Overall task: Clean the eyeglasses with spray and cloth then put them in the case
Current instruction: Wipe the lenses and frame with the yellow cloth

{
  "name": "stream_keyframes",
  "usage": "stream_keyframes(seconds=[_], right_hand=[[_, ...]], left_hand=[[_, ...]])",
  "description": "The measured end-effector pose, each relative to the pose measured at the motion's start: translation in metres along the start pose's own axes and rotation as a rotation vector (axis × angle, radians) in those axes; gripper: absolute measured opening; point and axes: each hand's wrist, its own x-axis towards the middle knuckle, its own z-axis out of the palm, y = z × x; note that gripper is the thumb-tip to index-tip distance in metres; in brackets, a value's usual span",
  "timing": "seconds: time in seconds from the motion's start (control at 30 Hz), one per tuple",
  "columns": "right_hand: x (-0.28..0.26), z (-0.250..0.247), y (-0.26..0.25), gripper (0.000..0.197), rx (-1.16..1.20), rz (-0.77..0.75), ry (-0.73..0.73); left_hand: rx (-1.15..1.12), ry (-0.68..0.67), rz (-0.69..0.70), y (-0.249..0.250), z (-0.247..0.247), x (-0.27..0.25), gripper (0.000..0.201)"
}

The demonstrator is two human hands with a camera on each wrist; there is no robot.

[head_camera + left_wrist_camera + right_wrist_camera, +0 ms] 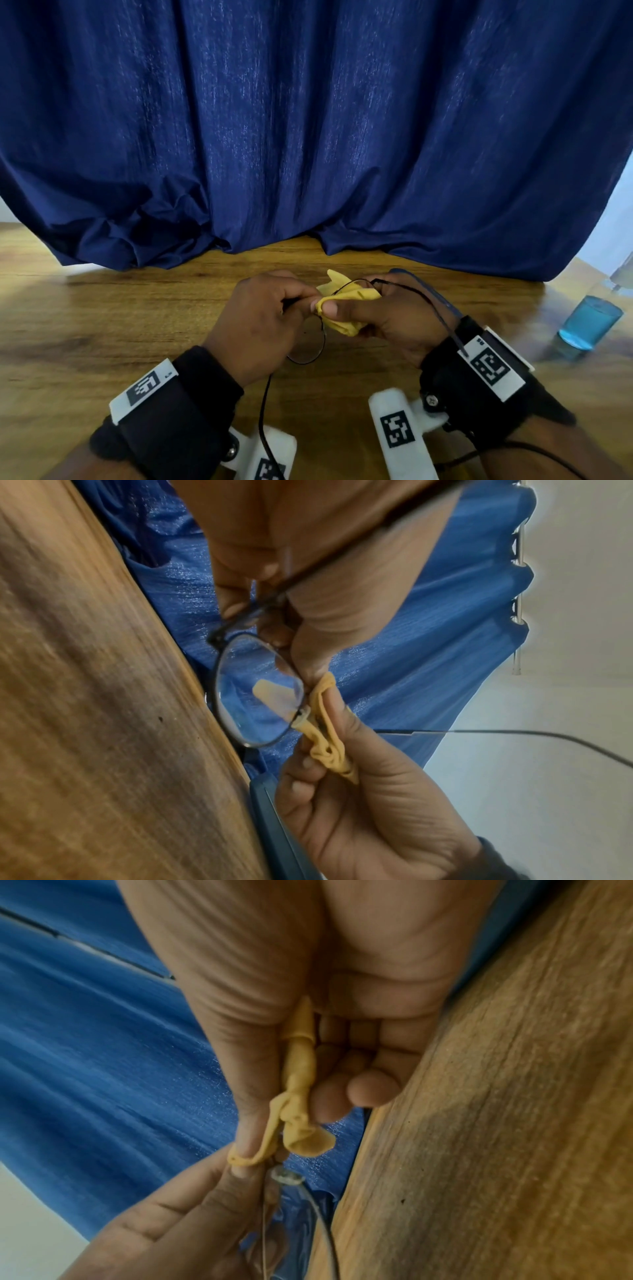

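Note:
Both hands hold the thin black-rimmed eyeglasses [310,346] just above the wooden table [137,308]. My left hand [294,301] pinches the frame near the bridge, and one lens [253,696] hangs clear below it. My right hand [346,308] pinches a crumpled yellow cloth [342,294] between thumb and fingers, folded around the other lens, which is hidden. The cloth [301,1096] lies bunched against the right fingers. One temple arm [263,411] trails toward me and the other crosses the right wrist. A dark blue case [268,818] lies on the table under the right hand, only its edge showing.
A spray bottle [591,322] with blue liquid stands on the table at the far right. A dark blue curtain [308,137] hangs along the back and bunches on the tabletop. Bare wood stretches to the left of the hands.

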Motion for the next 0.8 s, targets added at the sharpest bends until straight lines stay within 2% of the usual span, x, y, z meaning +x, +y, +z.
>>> stream_keyframes(seconds=[0.13,0.27,0.33,0.47,0.53,0.63,0.8], right_hand=[[0.0,0.005,-0.001,0.046,0.191,-0.001,0.044],[0.001,0.009,-0.004,0.024,0.454,-0.007,0.071],[0.002,0.01,-0.004,0.024,0.482,-0.021,0.105],[0.003,0.015,0.001,0.042,0.388,-0.055,0.172],[0.003,0.016,0.002,0.05,0.237,-0.063,0.202],[0.001,0.013,0.0,0.034,-0.101,-0.116,0.211],[-0.001,0.01,-0.002,0.027,-0.058,-0.119,0.243]], left_hand=[[-0.023,-0.027,-0.034,0.0,-0.001,0.001,0.013],[-0.048,-0.019,-0.053,0.002,-0.002,0.001,0.013],[-0.047,-0.023,-0.057,0.002,-0.002,0.001,0.013],[-0.066,-0.012,-0.085,0.0,-0.001,0.001,0.014],[-0.061,-0.035,-0.093,0.001,0.001,0.0,0.015],[-0.011,-0.081,-0.068,0.0,0.004,-0.001,0.017],[-0.013,-0.146,-0.086,0.001,0.002,-0.001,0.019]])
